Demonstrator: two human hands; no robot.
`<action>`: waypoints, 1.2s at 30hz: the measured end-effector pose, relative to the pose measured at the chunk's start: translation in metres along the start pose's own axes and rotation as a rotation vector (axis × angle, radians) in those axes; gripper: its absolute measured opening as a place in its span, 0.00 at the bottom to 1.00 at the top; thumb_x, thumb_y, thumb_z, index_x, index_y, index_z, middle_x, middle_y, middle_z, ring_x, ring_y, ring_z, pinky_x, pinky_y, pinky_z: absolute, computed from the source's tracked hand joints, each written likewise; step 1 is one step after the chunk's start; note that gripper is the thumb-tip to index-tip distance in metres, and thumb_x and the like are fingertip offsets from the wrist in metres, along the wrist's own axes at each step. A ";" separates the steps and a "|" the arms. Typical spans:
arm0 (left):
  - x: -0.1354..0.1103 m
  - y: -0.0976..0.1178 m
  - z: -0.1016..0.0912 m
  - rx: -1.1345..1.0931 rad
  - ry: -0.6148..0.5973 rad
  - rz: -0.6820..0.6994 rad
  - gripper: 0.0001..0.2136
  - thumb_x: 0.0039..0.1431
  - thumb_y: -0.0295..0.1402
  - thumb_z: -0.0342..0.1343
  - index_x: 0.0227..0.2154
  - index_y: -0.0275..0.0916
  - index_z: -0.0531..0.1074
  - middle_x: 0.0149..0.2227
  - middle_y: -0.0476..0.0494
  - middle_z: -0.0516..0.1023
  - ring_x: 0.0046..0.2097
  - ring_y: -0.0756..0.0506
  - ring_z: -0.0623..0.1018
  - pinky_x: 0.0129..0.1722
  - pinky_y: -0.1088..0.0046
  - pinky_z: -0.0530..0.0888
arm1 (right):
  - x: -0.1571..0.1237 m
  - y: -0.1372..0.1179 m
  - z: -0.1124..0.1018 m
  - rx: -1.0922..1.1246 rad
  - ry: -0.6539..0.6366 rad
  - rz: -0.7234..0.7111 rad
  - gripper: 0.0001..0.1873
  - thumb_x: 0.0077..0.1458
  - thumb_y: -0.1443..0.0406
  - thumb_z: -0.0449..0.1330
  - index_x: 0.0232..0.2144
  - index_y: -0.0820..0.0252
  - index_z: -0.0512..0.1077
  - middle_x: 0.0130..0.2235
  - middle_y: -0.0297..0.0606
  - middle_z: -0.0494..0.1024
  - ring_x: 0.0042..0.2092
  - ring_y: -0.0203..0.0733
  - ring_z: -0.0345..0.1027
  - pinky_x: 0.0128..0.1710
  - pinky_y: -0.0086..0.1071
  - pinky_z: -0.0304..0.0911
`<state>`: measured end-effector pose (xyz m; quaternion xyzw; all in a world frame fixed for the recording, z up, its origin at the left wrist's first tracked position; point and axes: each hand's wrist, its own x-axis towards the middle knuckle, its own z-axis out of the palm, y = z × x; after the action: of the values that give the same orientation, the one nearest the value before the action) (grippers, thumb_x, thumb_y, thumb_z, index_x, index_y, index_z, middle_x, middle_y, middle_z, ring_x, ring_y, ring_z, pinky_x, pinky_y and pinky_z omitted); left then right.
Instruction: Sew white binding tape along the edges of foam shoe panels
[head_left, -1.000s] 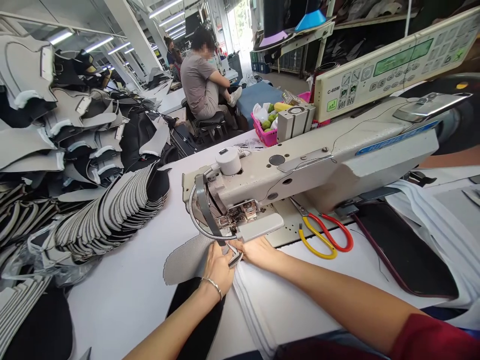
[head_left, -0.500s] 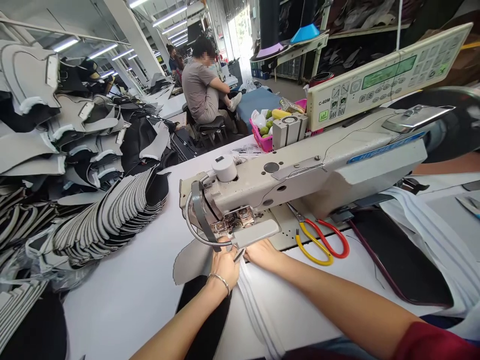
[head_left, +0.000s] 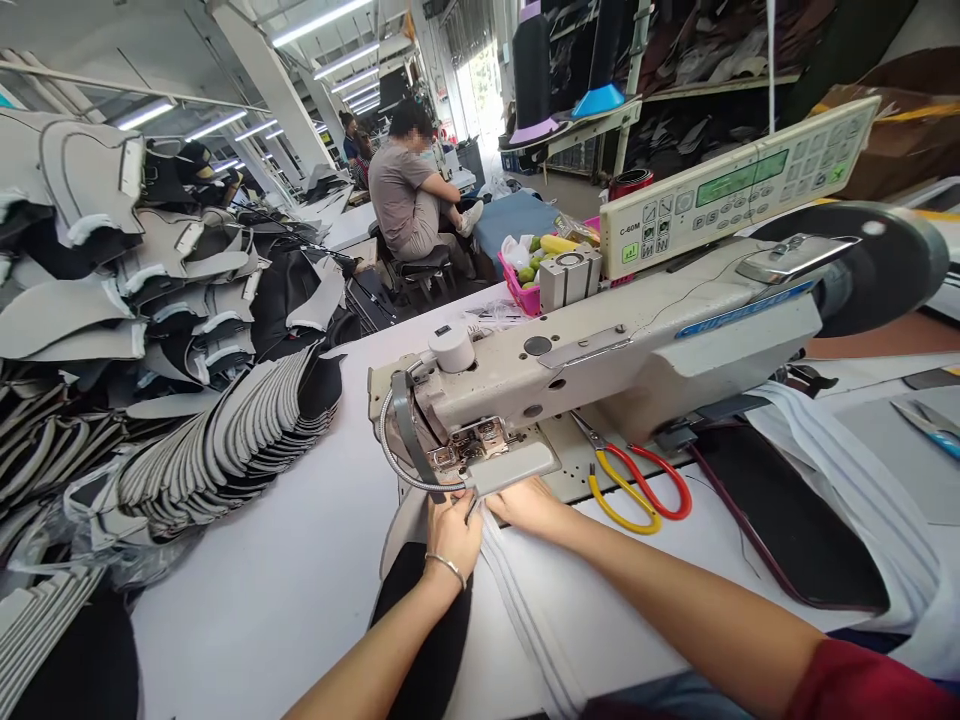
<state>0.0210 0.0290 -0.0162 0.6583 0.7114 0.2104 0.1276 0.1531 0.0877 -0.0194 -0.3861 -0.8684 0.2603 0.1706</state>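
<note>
1. Grey fabric: at the near left end of the sewing machine; less shows than a second ago, suggesting work advancing.
2. Left hand: curled, apparently pinching its edge.
3. Right hand: fingertips hidden; grip cannot be told.

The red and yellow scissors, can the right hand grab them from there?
Probably yes: the scissors lie near the right hand, and nothing seems to cover them or stand in between.

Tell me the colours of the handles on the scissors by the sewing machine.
One red handle, one yellow handle; head view.
</note>
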 end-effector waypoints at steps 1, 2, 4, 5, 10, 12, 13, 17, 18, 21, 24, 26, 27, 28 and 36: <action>-0.001 0.001 -0.001 -0.073 0.001 -0.035 0.14 0.46 0.25 0.47 0.35 0.37 0.74 0.37 0.40 0.72 0.44 0.40 0.69 0.45 0.61 0.67 | -0.004 -0.004 -0.002 0.002 -0.023 0.022 0.14 0.53 0.64 0.49 0.41 0.65 0.66 0.36 0.43 0.72 0.39 0.45 0.64 0.40 0.37 0.55; -0.002 0.000 -0.002 -0.146 0.000 -0.078 0.14 0.46 0.24 0.47 0.36 0.37 0.73 0.37 0.41 0.72 0.42 0.42 0.70 0.43 0.63 0.68 | -0.008 -0.009 -0.002 -0.003 -0.056 0.050 0.14 0.53 0.62 0.50 0.40 0.65 0.65 0.35 0.44 0.72 0.38 0.46 0.64 0.40 0.38 0.55; -0.005 -0.002 -0.004 -0.260 -0.004 -0.149 0.14 0.45 0.23 0.47 0.36 0.36 0.71 0.35 0.42 0.73 0.38 0.45 0.71 0.39 0.66 0.70 | -0.015 -0.017 0.000 -0.019 -0.124 0.101 0.15 0.54 0.59 0.50 0.38 0.66 0.66 0.35 0.46 0.71 0.38 0.49 0.64 0.40 0.41 0.55; -0.007 -0.005 -0.005 -0.285 -0.008 -0.148 0.13 0.44 0.22 0.46 0.34 0.35 0.70 0.33 0.43 0.72 0.36 0.46 0.72 0.37 0.68 0.70 | -0.017 -0.018 0.001 -0.026 -0.146 0.120 0.13 0.53 0.61 0.51 0.37 0.66 0.66 0.36 0.47 0.71 0.39 0.49 0.64 0.40 0.42 0.54; -0.019 -0.025 -0.015 -0.185 -0.042 0.251 0.14 0.46 0.20 0.40 0.26 0.37 0.70 0.28 0.43 0.71 0.35 0.46 0.70 0.36 0.69 0.68 | -0.013 -0.003 -0.005 0.032 -0.179 0.222 0.07 0.46 0.73 0.50 0.31 0.65 0.64 0.33 0.43 0.71 0.36 0.44 0.65 0.34 0.33 0.56; -0.023 -0.028 -0.018 -0.170 -0.092 0.343 0.14 0.49 0.22 0.41 0.28 0.38 0.72 0.30 0.42 0.72 0.36 0.46 0.69 0.38 0.68 0.68 | -0.013 0.003 -0.009 0.108 -0.208 0.236 0.06 0.44 0.73 0.50 0.29 0.64 0.63 0.29 0.38 0.70 0.32 0.40 0.65 0.28 0.28 0.56; -0.025 -0.027 -0.019 -0.201 -0.111 0.331 0.12 0.48 0.23 0.43 0.28 0.39 0.72 0.31 0.42 0.73 0.36 0.45 0.69 0.39 0.67 0.68 | -0.016 0.003 -0.008 0.151 -0.226 0.232 0.07 0.44 0.73 0.51 0.30 0.64 0.62 0.28 0.36 0.70 0.30 0.38 0.64 0.25 0.25 0.55; -0.025 -0.006 -0.012 -0.755 -0.136 -0.199 0.06 0.46 0.28 0.50 0.27 0.36 0.72 0.30 0.43 0.74 0.34 0.46 0.72 0.35 0.68 0.69 | -0.037 -0.024 0.006 0.309 -0.241 0.162 0.11 0.43 0.73 0.52 0.33 0.63 0.60 0.30 0.32 0.70 0.30 0.33 0.63 0.25 0.21 0.55; -0.024 0.000 -0.009 -0.937 -0.146 -0.406 0.06 0.47 0.30 0.51 0.26 0.34 0.71 0.27 0.44 0.73 0.30 0.47 0.72 0.31 0.70 0.69 | -0.043 -0.032 0.008 0.343 -0.240 0.111 0.12 0.41 0.73 0.53 0.33 0.63 0.61 0.31 0.32 0.69 0.30 0.33 0.62 0.26 0.22 0.55; -0.022 0.011 -0.002 -1.242 -0.192 -0.811 0.07 0.44 0.31 0.56 0.20 0.31 0.68 0.18 0.46 0.69 0.19 0.52 0.67 0.18 0.77 0.63 | -0.060 -0.043 -0.003 0.378 -0.286 -0.102 0.09 0.42 0.73 0.54 0.30 0.61 0.64 0.29 0.31 0.69 0.30 0.34 0.62 0.28 0.24 0.56; -0.023 0.007 0.001 -1.296 -0.225 -0.867 0.06 0.43 0.28 0.57 0.21 0.29 0.68 0.15 0.51 0.65 0.14 0.58 0.59 0.13 0.82 0.53 | -0.071 -0.020 -0.035 0.055 -0.213 -0.003 0.07 0.50 0.71 0.50 0.28 0.62 0.68 0.30 0.39 0.71 0.34 0.41 0.64 0.34 0.30 0.58; -0.025 0.001 0.001 -1.363 -0.252 -0.893 0.06 0.44 0.28 0.57 0.24 0.29 0.69 0.15 0.53 0.63 0.13 0.60 0.54 0.12 0.84 0.48 | -0.078 0.008 -0.055 -0.308 -0.101 0.221 0.10 0.51 0.72 0.48 0.31 0.66 0.69 0.33 0.49 0.70 0.37 0.49 0.64 0.36 0.38 0.58; -0.025 -0.001 0.000 -1.397 -0.267 -0.905 0.06 0.45 0.28 0.56 0.25 0.29 0.69 0.15 0.53 0.63 0.12 0.61 0.53 0.12 0.85 0.46 | -0.082 0.023 -0.061 -0.459 -0.068 0.313 0.12 0.50 0.74 0.48 0.35 0.70 0.69 0.34 0.54 0.70 0.37 0.52 0.64 0.36 0.41 0.58; -0.026 -0.004 0.000 -1.428 -0.279 -0.913 0.05 0.45 0.27 0.55 0.25 0.28 0.69 0.14 0.53 0.62 0.12 0.61 0.52 0.12 0.85 0.45 | -0.085 0.037 -0.065 -0.567 -0.050 0.366 0.16 0.49 0.76 0.47 0.40 0.73 0.68 0.35 0.57 0.69 0.38 0.55 0.64 0.36 0.43 0.58; -0.027 -0.009 -0.001 -1.566 -0.296 -0.880 0.05 0.48 0.26 0.52 0.23 0.29 0.68 0.14 0.53 0.61 0.12 0.61 0.53 0.11 0.85 0.46 | -0.101 0.073 -0.084 -0.168 -0.110 0.478 0.30 0.44 0.72 0.51 0.53 0.67 0.57 0.39 0.49 0.70 0.37 0.46 0.66 0.36 0.33 0.61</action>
<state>0.0149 0.0021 -0.0218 0.0725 0.5284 0.4790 0.6972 0.3026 0.0788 -0.0037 -0.5783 -0.7791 0.2408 0.0243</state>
